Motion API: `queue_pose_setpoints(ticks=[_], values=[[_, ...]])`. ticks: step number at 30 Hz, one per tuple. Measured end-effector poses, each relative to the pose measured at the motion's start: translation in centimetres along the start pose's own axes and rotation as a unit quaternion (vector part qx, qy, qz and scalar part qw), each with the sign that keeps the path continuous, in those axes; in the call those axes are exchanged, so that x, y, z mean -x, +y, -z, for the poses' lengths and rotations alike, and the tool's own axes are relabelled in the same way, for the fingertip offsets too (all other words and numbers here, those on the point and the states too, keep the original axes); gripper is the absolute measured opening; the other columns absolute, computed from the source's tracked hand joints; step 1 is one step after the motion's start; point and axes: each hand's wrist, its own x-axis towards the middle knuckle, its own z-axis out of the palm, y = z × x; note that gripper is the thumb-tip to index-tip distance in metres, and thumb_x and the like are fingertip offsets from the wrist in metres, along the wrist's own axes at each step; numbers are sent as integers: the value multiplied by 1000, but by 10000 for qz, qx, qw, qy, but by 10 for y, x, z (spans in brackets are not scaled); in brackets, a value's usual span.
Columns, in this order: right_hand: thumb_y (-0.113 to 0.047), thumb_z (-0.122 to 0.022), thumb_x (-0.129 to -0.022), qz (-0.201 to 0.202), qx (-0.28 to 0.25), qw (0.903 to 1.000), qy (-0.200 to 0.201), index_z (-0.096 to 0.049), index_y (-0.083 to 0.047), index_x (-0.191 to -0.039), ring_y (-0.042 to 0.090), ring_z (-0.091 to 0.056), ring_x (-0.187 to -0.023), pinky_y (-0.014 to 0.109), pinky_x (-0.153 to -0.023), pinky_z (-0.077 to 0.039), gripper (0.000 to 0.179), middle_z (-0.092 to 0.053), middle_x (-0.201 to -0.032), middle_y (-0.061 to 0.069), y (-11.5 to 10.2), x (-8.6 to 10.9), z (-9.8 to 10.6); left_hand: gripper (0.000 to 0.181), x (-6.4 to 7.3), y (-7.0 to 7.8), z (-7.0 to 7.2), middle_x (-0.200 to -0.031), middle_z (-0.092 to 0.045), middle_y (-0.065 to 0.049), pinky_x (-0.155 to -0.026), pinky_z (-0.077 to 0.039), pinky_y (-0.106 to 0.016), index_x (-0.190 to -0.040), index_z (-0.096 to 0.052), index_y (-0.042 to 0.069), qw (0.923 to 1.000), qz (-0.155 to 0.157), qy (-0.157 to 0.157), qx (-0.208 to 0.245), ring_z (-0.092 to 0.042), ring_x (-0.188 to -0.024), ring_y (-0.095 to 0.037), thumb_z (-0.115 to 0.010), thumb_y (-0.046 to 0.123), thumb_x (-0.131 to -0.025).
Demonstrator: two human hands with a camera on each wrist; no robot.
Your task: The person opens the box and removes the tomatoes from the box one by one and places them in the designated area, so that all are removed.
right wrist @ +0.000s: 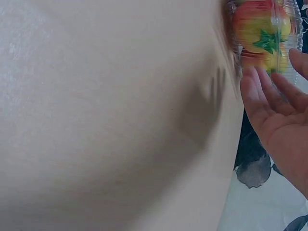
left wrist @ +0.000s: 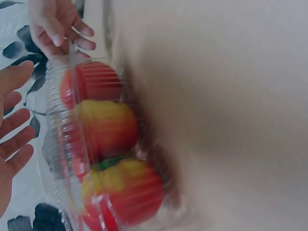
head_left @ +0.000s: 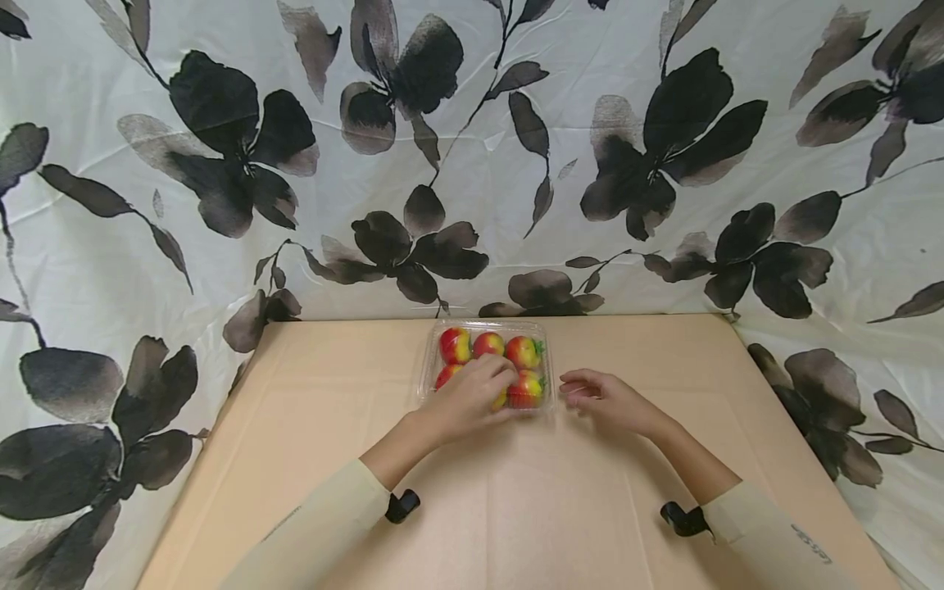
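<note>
A clear plastic box (head_left: 427,365) stands near the far edge of the table, with several red-and-yellow toy fruits (head_left: 522,352) in two rows inside. Green leaves show on some of them. My left hand (head_left: 472,395) reaches over the front of the box and hides part of the front row. In the left wrist view its fingers (left wrist: 18,120) are spread beside the ribbed plastic. To the right of the box, my right hand (head_left: 608,400) has its fingers loosely extended toward the box side. In the right wrist view the fingertips (right wrist: 249,84) overlap the box's end.
The pale brown tabletop (head_left: 487,508) stretches from the box toward me. Behind it hangs a white cloth (head_left: 531,246) with dark flowers, which also falls along both sides. Each sleeve has a black wrist camera (head_left: 401,506) at the cuff.
</note>
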Motion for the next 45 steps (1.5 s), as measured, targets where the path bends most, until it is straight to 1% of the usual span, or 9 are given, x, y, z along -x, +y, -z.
queue_pose_setpoints(ticks=[3, 7, 11, 16, 20, 25, 30, 38, 45], values=[[-7, -60, -104, -102, -87, 9997, -190, -52, 15, -137, 44, -66, -110, 46, -88, -64, 41, -64, -129, 33, 3, 1, 0, 37, -5, 1, -10, -112, -63, -3, -98, -56, -32, -107, -69, 10, 9997, -185, 17, -174, -59, -107, -19, -84, 37, -87], [-13, -60, -105, -202, 4, 9992, -343, -58, 10, -135, 35, -69, -108, 38, -89, -65, 38, -68, -125, 26, 8, 1, -3, 32, -10, 3, -21, -112, -63, -3, -103, -54, -30, -106, -68, 11, 9986, -432, 56, -284, -59, -110, -20, -84, 32, -88], [-16, -61, -105, -202, -70, 9987, -456, -61, 7, -131, 32, -70, -105, 34, -86, -64, 35, -71, -119, 23, 8, -1, -8, 28, -14, 8, -27, -114, -63, -4, -104, -52, -28, -105, -67, 11, 9981, -494, -69, -354, -58, -113, -20, -83, 27, -89], [-13, -60, -105, -197, -464, 9971, -575, -62, 8, -123, 36, -71, -101, 34, -86, -65, 28, -70, -111, 28, 10, -3, -13, 22, -19, 14, -35, -111, -63, -3, -98, -53, -30, -101, -67, 12, 9975, -590, -66, -375, -59, -111, -19, -83, 22, -89], [-9, -60, -105, -237, -745, 9953, -566, -62, 11, -119, 30, -71, -99, 31, -87, -65, 25, -69, -109, 31, 12, -2, -18, 20, -17, 16, -39, -112, -64, -3, -98, -54, -30, -107, -70, 12, 9969, -648, -56, -451, -60, -111, -19, -80, 19, -91], [-8, -61, -103, -502, -968, 9927, -516, -62, 11, -118, 24, -70, -97, 30, -87, -65, 25, -70, -108, 27, 13, -2, -24, 15, -14, 16, -43, -114, -63, -4, -98, -54, -28, -109, -72, 15, 9963, -732, -88, -449, -59, -110, -19, -75, 17, -95], [-10, -62, -103, -594, -1010, 9918, -515, -64, 9, -117, 21, -70, -95, 29, -86, -65, 24, -71, -106, 24, 15, 1, -28, 10, -11, 19, -46, -116, -61, -4, -91, -53, -26, -108, -75, 18, 9958, -729, -206, -509, -56, -110, -18, -70, 20, -100], [-12, -61, -104, -486, -1046, 9911, -660, -66, 10, -115, 19, -68, -94, 27, -87, -64, 26, -70, -107, 28, 13, 4, -30, 8, -7, 21, -53, -114, -57, -2, -84, -50, -28, -103, -76, 18, 9965, -499, -198, -633, -53, -106, -18, -74, 21, -96], [-10, -60, -105, -398, -1284, 9887, -671, -64, 14, -115, 14, -69, -92, 26, -85, -64, 26, -72, -104, 22, 15, 3, -33, 6, -6, 24, -53, -107, -56, 0, -79, -46, -27, -99, -77, 18, 9951, -465, -119, -863, -51, -101, -17, -73, 21, -96]])
